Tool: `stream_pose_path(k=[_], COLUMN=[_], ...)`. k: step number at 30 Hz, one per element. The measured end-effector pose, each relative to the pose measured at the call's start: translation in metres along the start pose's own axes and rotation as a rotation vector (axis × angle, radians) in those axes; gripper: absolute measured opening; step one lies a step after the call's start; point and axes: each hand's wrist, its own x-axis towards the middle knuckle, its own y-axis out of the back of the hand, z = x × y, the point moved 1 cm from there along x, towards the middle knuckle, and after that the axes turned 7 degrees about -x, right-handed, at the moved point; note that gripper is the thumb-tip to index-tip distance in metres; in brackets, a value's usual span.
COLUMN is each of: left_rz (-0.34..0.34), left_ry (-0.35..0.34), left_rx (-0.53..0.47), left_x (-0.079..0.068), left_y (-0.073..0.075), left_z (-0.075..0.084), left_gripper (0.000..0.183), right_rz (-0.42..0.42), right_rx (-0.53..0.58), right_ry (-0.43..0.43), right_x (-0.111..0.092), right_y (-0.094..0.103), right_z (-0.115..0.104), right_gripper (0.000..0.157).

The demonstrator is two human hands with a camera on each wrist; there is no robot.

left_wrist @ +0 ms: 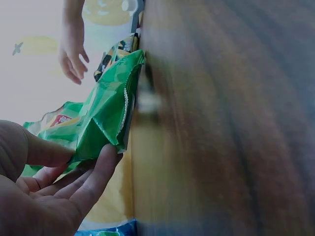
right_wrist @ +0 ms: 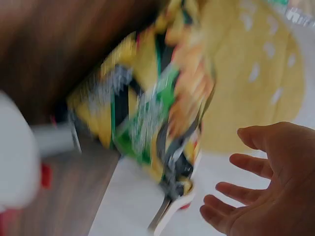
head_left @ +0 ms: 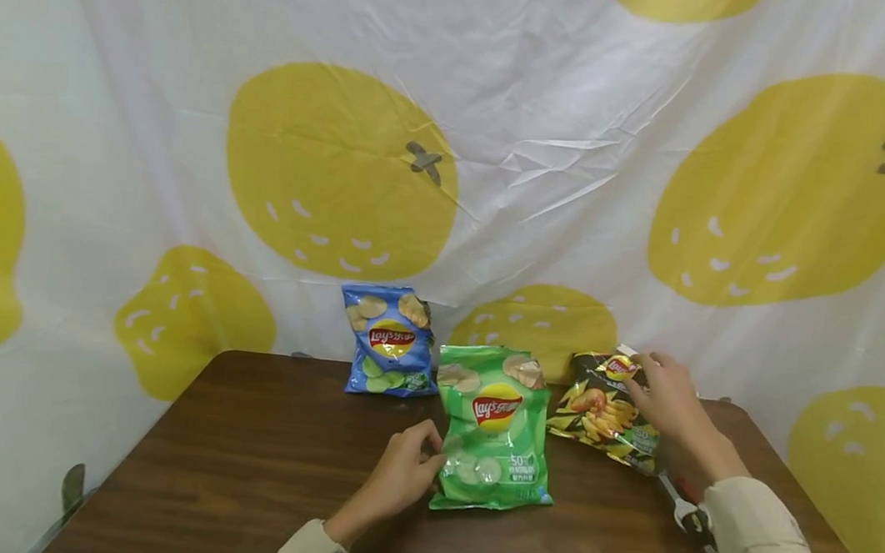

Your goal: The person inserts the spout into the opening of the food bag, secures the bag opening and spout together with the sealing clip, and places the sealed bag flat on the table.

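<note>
A green Lay's chip bag (head_left: 504, 451) stands upright near the middle of the table. My left hand (head_left: 401, 466) pinches its left side edge, with thumb and fingers on either side of the bag in the left wrist view. To the right, a black and yellow Lay's chip bag (head_left: 600, 414) leans back, blurred in the right wrist view. My right hand (head_left: 668, 405) overlaps its upper right corner in the head view. In the right wrist view the right hand's fingers (right_wrist: 248, 192) are spread and apart from the bag, holding nothing.
A blue Lay's chip bag (head_left: 387, 353) stands at the table's back edge, against the lemon-print cloth (head_left: 543, 81). A metal wrench (head_left: 684, 511) and other tools lie by my right forearm. A white-ended object (right_wrist: 184, 200) shows behind the black and yellow bag.
</note>
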Motion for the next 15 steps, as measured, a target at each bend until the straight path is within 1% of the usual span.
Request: stream_pose_path(k=[2, 4, 7, 9, 11, 13, 14, 15], left_rz=[0.001, 0.003, -0.001, -0.008, -0.021, -0.035, -0.044, -0.051], left_ry=[-0.003, -0.010, -0.029, -0.047, -0.061, -0.069, -0.071, -0.075], left_rx=[-0.007, -0.012, -0.011, -0.018, -0.029, -0.024, -0.020, -0.004], left_x=[-0.004, -0.008, -0.014, -0.018, -0.023, -0.028, -0.031, -0.034], left_y=[0.002, 0.003, 0.004, 0.004, 0.004, 0.004, 0.005, 0.005], left_z=[0.000, 0.000, 0.000, 0.002, 0.004, 0.007, 0.009, 0.010], left_gripper=[0.009, 0.010, 0.011, 0.011, 0.011, 0.012, 0.012, 0.012], right_rz=[0.025, 0.031, -0.007, -0.076, -0.153, -0.233, -0.273, -0.292], right_rx=[0.039, 0.089, 0.210, 0.329, 0.456, 0.555, 0.595, 0.623], right_ry=[0.039, 0.067, 0.069, 0.053, 0.030, -0.012, -0.046, -0.070], right_x=[-0.010, -0.021, -0.041, -0.053, -0.065, -0.077, -0.083, -0.088], right_y=[0.001, -0.001, -0.002, -0.002, -0.002, -0.003, -0.004, -0.004], right_z=[-0.017, -0.034, -0.061, -0.078, -0.094, -0.109, -0.116, -0.122], right_gripper=[0.037, 0.035, 0.032, 0.031, 0.035, 0.043, 0.047, 0.053])
